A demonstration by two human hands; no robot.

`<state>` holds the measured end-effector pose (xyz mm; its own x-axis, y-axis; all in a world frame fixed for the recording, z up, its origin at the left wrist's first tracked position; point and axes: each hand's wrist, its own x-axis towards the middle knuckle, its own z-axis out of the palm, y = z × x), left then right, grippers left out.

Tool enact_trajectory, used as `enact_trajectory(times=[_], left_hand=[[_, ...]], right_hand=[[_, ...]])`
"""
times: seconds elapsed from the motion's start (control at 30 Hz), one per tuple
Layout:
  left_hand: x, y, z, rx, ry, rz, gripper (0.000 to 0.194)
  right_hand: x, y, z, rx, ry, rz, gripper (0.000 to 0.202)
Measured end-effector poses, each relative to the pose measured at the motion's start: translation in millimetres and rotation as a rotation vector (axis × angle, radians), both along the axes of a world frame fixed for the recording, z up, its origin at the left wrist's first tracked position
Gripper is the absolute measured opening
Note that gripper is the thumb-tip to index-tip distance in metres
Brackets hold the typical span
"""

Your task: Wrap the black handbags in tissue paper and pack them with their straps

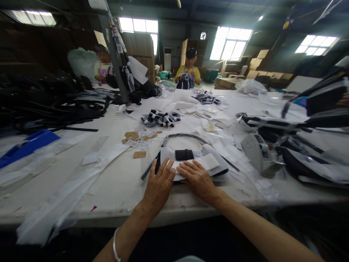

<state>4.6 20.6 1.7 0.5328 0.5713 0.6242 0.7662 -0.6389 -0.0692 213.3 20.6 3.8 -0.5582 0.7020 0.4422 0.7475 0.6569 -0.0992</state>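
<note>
A black bag wrapped in white sheet and clear plastic [211, 162] lies flat near the table's front edge. Its dark strap [188, 135] arches away behind it, and a small black piece [184, 155] shows at its middle. My left hand [160, 179] rests on the bag's left part with its fingers spread. Flat on the middle of the wrapping lies my right hand [198, 179], fingers stretched out. The two hands are close together, the fingertips nearly meeting. Neither is closed round anything.
Tan cards [139, 154] and coiled straps [160, 118] lie behind the bag. A grey tape dispenser [259, 154] stands right, beside more black bags [308, 163]. At left are a blue object [29, 145] and black straps [68, 112]. One person [188, 71] works across the table [109, 196].
</note>
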Motion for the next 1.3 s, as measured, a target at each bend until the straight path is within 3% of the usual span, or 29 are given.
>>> enact_trajectory(times=[0.1, 0.23, 0.37, 0.43, 0.5, 0.6, 0.7, 0.97, 1.13, 1.23, 1.3], left_hand=[[5, 0, -0.4, 0.013, 0.035, -0.055, 0.039], [2, 4, -7.6, -0.067, -0.044, -0.116, 0.036], [-3, 8, 5.2, -0.206, -0.187, -0.137, 0.038], [-7, 15, 17.5, -0.318, -0.348, -0.056, 0.038], [-11, 27, 29.3, -0.475, -0.466, 0.122, 0.038], [-16, 52, 41.3, -0.735, -0.39, 0.39, 0.036], [-16, 71, 47.0, -0.844, -0.271, 0.452, 0.03], [-5, 89, 40.0, -0.816, -0.205, 0.457, 0.017], [-5, 78, 37.5, -0.783, -0.163, 0.484, 0.013], [-3, 59, 45.1, -0.601, -0.183, 0.442, 0.022], [-1, 44, 47.0, -0.37, -0.176, 0.249, 0.034]], right_hand=[[0, 0, 1.8, -0.005, -0.009, -0.01, 0.041], [1, 0, 8.7, -0.061, -0.005, 0.007, 0.048], [2, -3, 13.7, -0.086, 0.044, -0.017, 0.056], [2, -5, 13.6, -0.088, 0.055, -0.033, 0.059], [2, -7, 12.3, -0.085, 0.053, -0.029, 0.063], [2, -8, 10.4, -0.072, 0.047, -0.032, 0.065], [2, -9, 9.4, -0.062, 0.045, -0.052, 0.064], [3, -9, 10.0, -0.102, 0.029, -0.039, 0.068], [2, -7, 3.6, -0.076, 0.013, -0.038, 0.061], [1, -6, -2.0, -0.057, -0.008, -0.045, 0.058], [0, -5, -4.2, -0.052, -0.027, -0.046, 0.056]])
